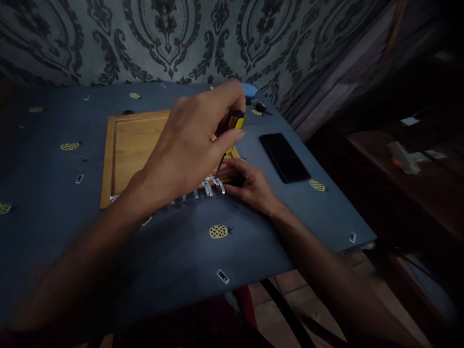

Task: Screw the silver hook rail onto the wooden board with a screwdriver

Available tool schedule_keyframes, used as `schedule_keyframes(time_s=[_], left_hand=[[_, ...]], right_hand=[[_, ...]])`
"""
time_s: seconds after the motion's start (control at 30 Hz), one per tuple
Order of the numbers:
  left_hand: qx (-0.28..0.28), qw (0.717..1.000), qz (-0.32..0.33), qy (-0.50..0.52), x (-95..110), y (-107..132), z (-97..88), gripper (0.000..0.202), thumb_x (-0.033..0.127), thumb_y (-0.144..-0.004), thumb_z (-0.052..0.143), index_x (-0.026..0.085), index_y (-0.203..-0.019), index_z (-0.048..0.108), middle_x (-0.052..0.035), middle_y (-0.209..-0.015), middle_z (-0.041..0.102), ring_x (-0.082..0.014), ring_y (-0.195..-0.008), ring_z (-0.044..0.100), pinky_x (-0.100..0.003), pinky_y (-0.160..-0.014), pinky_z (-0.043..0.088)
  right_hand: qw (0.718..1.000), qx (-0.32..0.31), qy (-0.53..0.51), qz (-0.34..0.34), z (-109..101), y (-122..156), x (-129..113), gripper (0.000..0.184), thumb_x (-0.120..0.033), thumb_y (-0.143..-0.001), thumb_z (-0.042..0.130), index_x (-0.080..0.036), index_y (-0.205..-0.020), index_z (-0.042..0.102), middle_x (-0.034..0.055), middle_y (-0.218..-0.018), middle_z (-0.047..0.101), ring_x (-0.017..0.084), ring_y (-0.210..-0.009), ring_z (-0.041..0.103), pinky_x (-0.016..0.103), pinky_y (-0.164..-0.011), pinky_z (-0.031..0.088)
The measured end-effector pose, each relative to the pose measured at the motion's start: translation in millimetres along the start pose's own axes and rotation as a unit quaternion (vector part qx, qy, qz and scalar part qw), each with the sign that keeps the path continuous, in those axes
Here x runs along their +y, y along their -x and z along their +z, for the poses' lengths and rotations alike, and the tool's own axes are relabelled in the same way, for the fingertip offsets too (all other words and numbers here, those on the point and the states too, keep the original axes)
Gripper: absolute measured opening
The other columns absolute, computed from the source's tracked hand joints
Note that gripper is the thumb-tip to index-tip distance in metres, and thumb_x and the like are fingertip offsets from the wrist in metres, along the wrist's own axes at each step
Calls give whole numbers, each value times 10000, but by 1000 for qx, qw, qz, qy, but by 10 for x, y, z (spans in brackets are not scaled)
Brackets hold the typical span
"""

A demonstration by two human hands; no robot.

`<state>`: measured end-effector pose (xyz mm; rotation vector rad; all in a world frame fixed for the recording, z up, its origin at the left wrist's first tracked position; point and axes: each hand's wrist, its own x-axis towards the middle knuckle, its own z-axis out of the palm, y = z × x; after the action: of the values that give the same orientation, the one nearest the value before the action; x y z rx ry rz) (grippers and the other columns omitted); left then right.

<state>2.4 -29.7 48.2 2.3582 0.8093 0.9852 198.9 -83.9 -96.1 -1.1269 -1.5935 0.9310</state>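
Observation:
My left hand [192,140] is closed round a screwdriver with a yellow and black handle [235,122], its thin shaft pointing down at a row of small metal brackets [208,188] along the near edge of a wooden board [134,145]. My right hand [248,184] lies just right of the brackets, fingers curled and pressed against the end bracket by the screwdriver tip. The board lies on a table covered with a blue cloth [181,251] printed with pineapples. My left forearm hides part of the bracket row.
A black phone [284,157] lies face up to the right of the board. A blue object [250,89] and a small dark item [258,105] sit at the table's far edge. Patterned wall behind. A dark wooden surface [398,183] with small objects stands to the right.

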Motion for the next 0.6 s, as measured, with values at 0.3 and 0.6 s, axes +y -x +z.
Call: schedule_keyframes(time_s=[0.3, 0.6], left_hand=[[-10, 1000, 5, 5, -56, -3, 112, 144, 109, -870, 705, 201, -950, 628, 21, -846, 720, -171, -823, 701, -326, -771, 527], [-11, 1000, 3, 1, -100, -11, 144, 155, 118, -866, 688, 243, -897, 602, 21, -815, 706, -181, -795, 688, -342, -766, 531]], right_hand=[[1000, -5, -6, 14, -2, 9, -24, 513, -416, -836, 835, -278, -1292, 645, 54, -1083, 716, 222, -1002, 756, 440, -990, 626], [1000, -5, -9, 6, -5, 7, -23, 502, -407, -834, 834, -288, -1282, 642, 45, -1097, 696, 214, -997, 752, 446, -992, 627]])
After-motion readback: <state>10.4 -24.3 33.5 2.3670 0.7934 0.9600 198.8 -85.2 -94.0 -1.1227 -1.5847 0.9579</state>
